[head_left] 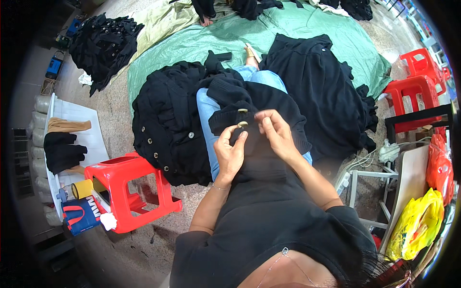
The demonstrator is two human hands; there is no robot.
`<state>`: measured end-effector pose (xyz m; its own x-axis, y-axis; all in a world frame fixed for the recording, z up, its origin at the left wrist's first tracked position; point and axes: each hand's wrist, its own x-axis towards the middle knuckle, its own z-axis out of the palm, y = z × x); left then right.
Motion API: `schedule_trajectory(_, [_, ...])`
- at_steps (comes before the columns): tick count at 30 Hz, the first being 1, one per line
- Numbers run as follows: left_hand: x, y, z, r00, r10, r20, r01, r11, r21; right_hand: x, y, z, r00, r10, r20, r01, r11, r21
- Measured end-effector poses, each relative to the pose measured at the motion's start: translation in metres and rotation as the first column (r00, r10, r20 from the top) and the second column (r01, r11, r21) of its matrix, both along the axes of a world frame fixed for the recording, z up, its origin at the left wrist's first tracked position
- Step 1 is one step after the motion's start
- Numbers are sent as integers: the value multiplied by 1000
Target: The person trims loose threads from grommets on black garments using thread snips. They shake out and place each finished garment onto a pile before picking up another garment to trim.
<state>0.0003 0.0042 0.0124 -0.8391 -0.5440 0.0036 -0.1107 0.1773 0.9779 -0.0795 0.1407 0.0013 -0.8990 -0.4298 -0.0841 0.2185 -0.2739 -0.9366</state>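
A black knit garment (225,98) lies over my lap, with a ribbed edge and pale gold buttons along it. My left hand (229,154) pinches this edge between thumb and fingers, right beside a button (242,124). Another button (242,111) sits just above it on the same strip. To the right, level with the buttons, my right hand (277,135) is raised with thumb and fingertips pressed together. Its fingertips are slightly blurred, and whatever they may hold is too small to make out.
Black garments are heaped to my left (168,125) and right (312,81) on a green sheet (185,52). A red stool (129,180) stands at the left, more red stools (414,93) at the right. A yellow plastic bag (418,225) hangs near a white metal frame (353,192).
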Motion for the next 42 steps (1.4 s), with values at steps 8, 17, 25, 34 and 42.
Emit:
schedule_trajectory(8, [1,1,3,1000,10,-27,-10,1000,6,11,5,10,819,93,-566,168,905,391])
schedule_trajectory(17, [1,1,-1,999,22,-42,-23,1000,-18,10,1,10,784,66,-617,210,907,365])
schedule_trajectory(25, [2,1,0,1000,10,-20,-10,1000,-6,10,2,8,764,17,-645,266,903,338])
schedule_trajectory(34, [3,-1,-6,998,2,-68,-17,976,-216,12,4,18,560,125,-819,386,836,391])
schedule_trajectory(42, [2,-1,-8,996,-26,-87,2,965,-261,11,4,20,525,177,-832,402,810,426])
